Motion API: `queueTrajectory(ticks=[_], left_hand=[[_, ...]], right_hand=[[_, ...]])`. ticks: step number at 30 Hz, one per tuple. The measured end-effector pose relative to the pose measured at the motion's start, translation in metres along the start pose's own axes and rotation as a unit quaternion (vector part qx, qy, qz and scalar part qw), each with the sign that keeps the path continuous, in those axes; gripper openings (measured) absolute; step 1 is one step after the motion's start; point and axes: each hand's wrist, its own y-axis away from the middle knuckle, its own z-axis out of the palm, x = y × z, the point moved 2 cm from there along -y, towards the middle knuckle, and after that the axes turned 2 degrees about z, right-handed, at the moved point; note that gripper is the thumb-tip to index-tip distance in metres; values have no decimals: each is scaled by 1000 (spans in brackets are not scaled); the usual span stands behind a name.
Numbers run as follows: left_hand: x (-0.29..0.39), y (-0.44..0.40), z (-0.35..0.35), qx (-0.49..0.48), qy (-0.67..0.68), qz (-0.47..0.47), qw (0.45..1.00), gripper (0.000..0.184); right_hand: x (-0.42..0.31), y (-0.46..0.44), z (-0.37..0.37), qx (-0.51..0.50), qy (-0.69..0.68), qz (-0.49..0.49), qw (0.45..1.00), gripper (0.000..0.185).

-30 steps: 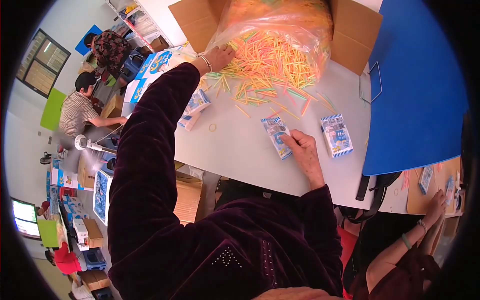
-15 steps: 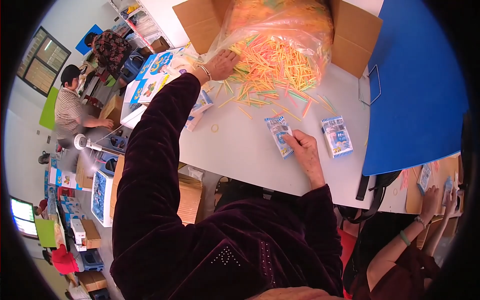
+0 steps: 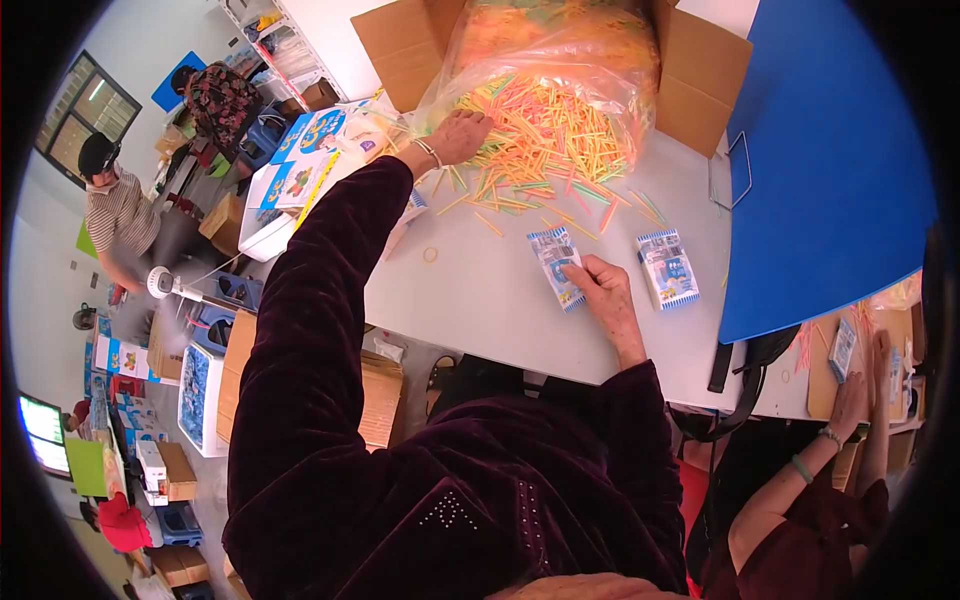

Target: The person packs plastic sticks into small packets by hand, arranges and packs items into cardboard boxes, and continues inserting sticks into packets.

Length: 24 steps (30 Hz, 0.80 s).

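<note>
Loose thin coloured sticks (image 3: 560, 130), pink, yellow, orange and green, spill from a clear plastic bag (image 3: 560, 45) in a cardboard box. My left hand (image 3: 462, 137) is at the left side of this pile, fingers curled down and bunched together; what lies under the fingertips is hidden. Lower on the table, my right hand (image 3: 608, 297) pinches the right edge of a blue-and-white packet (image 3: 552, 255), thumb on its printed face. To the right lies a second, similar packet (image 3: 667, 268), untouched. Another packet (image 3: 412, 207) is partly hidden behind my left forearm.
A rubber band (image 3: 430, 255) lies on the grey table (image 3: 480, 310). Cardboard flaps (image 3: 700, 80) and a blue panel (image 3: 830, 170) border the right side. Printed boxes (image 3: 300, 160) and a small fan (image 3: 160, 282) are at left. A co-worker's hands (image 3: 850, 405) handle packets at lower right.
My left hand has shifted slightly right and down over the sticks, and its fingers have drawn together. My right hand stays on its packet. The background person at left has leaned over.
</note>
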Motion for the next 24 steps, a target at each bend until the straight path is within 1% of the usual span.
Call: queueTrajectory(ticks=[2, 4, 6, 7, 9, 10, 11, 12, 13, 14, 15, 16, 17, 18, 19, 20, 21, 22, 23, 24], left_hand=[[2, 1, -2, -1, 11, -8, 1000, 18], [3, -2, -6, -2, 22, -14, 1000, 18], [2, -4, -13, 5, 23, -51, 998, 14], [2, -7, -17, 7, 23, -51, 998, 14], [-1, -12, -17, -77, 38, -118, 989, 16], [-4, -10, -18, -75, 38, -119, 989, 16], [-3, -8, -23, -28, 101, -33, 994, 18], [-2, -6, -28, 20, 161, 53, 985, 20], [-1, -5, -30, 21, 159, 53, 986, 20], [14, -3, -47, -32, 352, -60, 933, 22], [28, 2, -54, -82, 526, -169, 829, 23], [39, 7, -54, -80, 527, -167, 830, 23], [47, 12, -54, -29, 611, -171, 772, 22], [55, 17, -54, 22, 688, -172, 705, 21], [63, 19, -54, 23, 689, -172, 704, 21], [73, 20, -52, 30, 789, -219, 573, 20], [83, 20, -50, 35, 867, -259, 425, 19], [93, 21, -50, 35, 867, -257, 425, 19], [103, 21, -50, 37, 881, -261, 392, 19], [113, 22, -50, 39, 894, -265, 359, 20]], right_hand=[[-2, 0, 0, 3, -25, -6, 1000, 19], [-1, 0, -1, 3, -20, -9, 1000, 19], [-2, 0, -1, 3, -13, -12, 1000, 19], [-3, 0, -1, 3, -15, -9, 1000, 19], [-2, 0, -1, 3, -17, -6, 1000, 19], [1, -1, -2, 4, -12, -4, 1000, 19], [1, -2, -2, 5, -6, -4, 1000, 19], [1, -4, -1, 5, -6, -6, 1000, 19], [1, -4, 0, 24, -20, -14, 999, 21], [0, -4, 0, 44, -35, -21, 998, 23], [-6, -1, 1, 45, -34, -22, 998, 23], [-15, 2, 3, 57, -60, -4, 997, 21], [-20, 5, 4, 69, -86, 14, 994, 21], [-17, 3, 2, 70, -84, 13, 994, 21], [-8, -1, 0, 68, -152, 19, 986, 18], [-2, -4, -1, 66, -219, 25, 973, 19], [-2, -5, 3, 67, -218, 25, 973, 19], [-2, -7, 7, 80, -305, 19, 949, 20], [-4, -9, 11, 92, -389, 12, 917, 22], [-7, -11, 15, 93, -388, 12, 917, 22]])
